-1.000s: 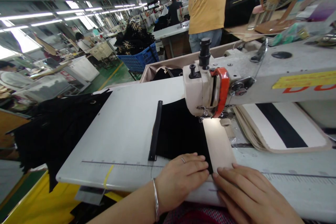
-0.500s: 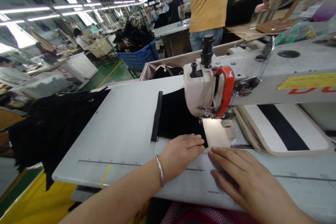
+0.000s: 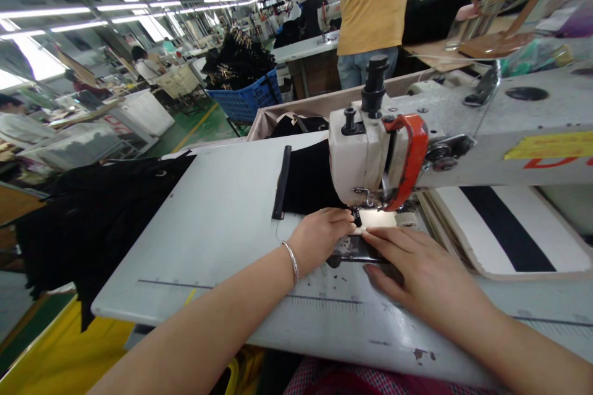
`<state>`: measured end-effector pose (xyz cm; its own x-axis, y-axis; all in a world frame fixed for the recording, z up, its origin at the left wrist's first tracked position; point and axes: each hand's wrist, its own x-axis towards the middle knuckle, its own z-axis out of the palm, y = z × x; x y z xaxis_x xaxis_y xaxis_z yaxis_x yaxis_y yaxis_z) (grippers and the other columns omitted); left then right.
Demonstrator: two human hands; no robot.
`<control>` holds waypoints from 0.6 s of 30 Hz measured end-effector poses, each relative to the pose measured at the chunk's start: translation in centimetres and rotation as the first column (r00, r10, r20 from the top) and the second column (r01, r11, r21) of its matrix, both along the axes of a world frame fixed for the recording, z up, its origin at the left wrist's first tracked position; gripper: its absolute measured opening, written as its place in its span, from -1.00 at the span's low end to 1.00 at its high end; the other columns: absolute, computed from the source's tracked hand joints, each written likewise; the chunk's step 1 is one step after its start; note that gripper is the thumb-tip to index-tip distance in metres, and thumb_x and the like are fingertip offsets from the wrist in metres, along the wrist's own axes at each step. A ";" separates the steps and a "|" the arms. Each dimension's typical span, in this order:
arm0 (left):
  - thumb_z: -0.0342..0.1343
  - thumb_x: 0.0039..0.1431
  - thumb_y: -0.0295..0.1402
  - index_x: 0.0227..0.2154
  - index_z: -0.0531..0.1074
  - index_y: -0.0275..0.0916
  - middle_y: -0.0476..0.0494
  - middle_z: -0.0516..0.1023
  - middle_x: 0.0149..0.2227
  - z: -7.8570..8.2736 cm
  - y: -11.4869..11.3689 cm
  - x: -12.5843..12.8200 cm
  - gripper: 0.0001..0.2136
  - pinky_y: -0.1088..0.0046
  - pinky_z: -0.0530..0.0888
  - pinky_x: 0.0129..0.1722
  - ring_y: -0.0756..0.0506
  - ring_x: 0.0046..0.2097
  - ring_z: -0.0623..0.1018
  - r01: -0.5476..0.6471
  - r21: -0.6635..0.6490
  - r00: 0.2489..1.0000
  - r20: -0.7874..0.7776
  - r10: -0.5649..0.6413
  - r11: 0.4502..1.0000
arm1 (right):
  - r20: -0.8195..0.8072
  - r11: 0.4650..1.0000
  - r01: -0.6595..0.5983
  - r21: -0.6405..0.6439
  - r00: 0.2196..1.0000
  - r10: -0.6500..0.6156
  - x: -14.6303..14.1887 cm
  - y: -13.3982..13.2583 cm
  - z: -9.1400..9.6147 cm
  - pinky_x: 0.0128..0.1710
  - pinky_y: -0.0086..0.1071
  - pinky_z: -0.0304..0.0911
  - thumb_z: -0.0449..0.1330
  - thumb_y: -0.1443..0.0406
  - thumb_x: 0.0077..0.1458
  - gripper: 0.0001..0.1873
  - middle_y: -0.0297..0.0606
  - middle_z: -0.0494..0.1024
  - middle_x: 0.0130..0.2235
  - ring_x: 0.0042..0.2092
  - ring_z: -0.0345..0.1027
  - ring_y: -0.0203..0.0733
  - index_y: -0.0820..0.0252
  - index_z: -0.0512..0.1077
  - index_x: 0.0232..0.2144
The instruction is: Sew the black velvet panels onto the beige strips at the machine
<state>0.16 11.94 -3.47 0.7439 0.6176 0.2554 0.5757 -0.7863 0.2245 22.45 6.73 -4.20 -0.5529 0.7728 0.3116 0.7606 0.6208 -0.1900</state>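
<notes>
A black fabric piece [image 3: 308, 179] lies on the sewing machine's bed, with a dark stiff strip [image 3: 281, 184] along its left edge. Its right side, over a cream panel [image 3: 378, 218], reaches the presser foot [image 3: 357, 215]. My left hand [image 3: 320, 236] rests on the near edge of the black fabric, fingers bent slightly and tips close to the foot. Flat on the near edge of the cream panel are the fingertips of my right hand [image 3: 412, 256], its thumb apart. Above both hangs the white machine head [image 3: 354, 151] with an orange guard [image 3: 410, 157].
Stacked cream panels with a black stripe [image 3: 504, 228] lie right of the needle. Black fabric [image 3: 102, 210] hangs over the table's left end. Behind stand a blue crate [image 3: 245, 99] of black pieces and a person in a yellow shirt [image 3: 373, 3].
Both hands have moved away from me, toward the needle. The black fabric and cream panel have slid farther under the presser foot, uncovering a metal plate in front.
</notes>
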 end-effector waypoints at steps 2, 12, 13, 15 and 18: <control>-0.01 0.26 -0.53 -0.14 0.46 -0.28 -0.11 0.51 -0.03 -0.2 0.7 0.1 -0.80 0.39 0.38 0.13 -0.05 0.05 0.46 -0.029 -0.017 1.000 0.001 0.029 0.999 | 0.015 1.000 0.006 -0.001 1.000 -0.006 -0.2 0.6 0.0 0.05 -0.08 0.24 0.10 0.15 0.16 -0.54 -0.14 0.41 0.06 0.02 0.29 -0.04 0.20 0.35 0.07; 0.02 0.19 -0.59 -0.19 0.52 -0.27 -0.11 0.56 -0.11 -0.6 1.7 0.5 -0.77 0.39 0.44 0.05 -0.08 -0.03 0.50 -0.148 -0.027 0.988 0.046 0.149 0.989 | 0.050 0.999 0.049 0.000 0.998 -0.049 -0.6 1.8 -0.2 -0.01 -0.06 0.25 0.06 0.16 0.19 -0.53 -0.13 0.43 0.04 -0.02 0.33 0.00 0.19 0.31 0.11; 0.03 0.19 -0.60 -0.19 0.52 -0.28 -0.11 0.56 -0.11 -0.6 1.7 0.5 -0.77 0.40 0.44 0.04 -0.08 -0.03 0.51 -0.146 -0.025 0.988 0.051 0.147 0.989 | 0.049 0.999 0.051 0.000 0.998 -0.051 -0.6 1.8 -0.3 0.00 -0.07 0.24 0.05 0.16 0.20 -0.54 -0.14 0.43 0.05 -0.01 0.32 0.00 0.19 0.32 0.11; 0.04 0.19 -0.60 -0.20 0.53 -0.28 -0.10 0.57 -0.12 -0.6 1.7 0.5 -0.78 0.41 0.44 0.04 -0.07 -0.04 0.51 -0.147 -0.021 0.987 0.059 0.148 0.989 | 0.041 0.998 0.057 0.008 0.998 -0.057 -0.7 1.8 -0.4 0.00 -0.08 0.24 0.05 0.17 0.20 -0.55 -0.16 0.42 0.06 -0.01 0.31 0.01 0.19 0.33 0.09; 0.05 0.19 -0.59 -0.20 0.53 -0.27 -0.09 0.57 -0.11 -0.7 1.6 0.5 -0.78 0.40 0.44 0.04 -0.07 -0.04 0.51 -0.152 -0.019 0.987 0.054 0.153 0.988 | 0.016 0.998 0.058 0.031 0.998 -0.059 -0.7 1.7 -0.4 0.02 -0.07 0.22 0.09 0.19 0.17 -0.54 -0.13 0.43 0.04 -0.01 0.30 0.02 0.22 0.33 0.09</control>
<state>0.67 13.59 -4.17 0.6258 0.7267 0.2834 0.6751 -0.6866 0.2697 21.76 8.42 -4.62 -0.5122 0.7942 0.3271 0.7988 0.5804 -0.1584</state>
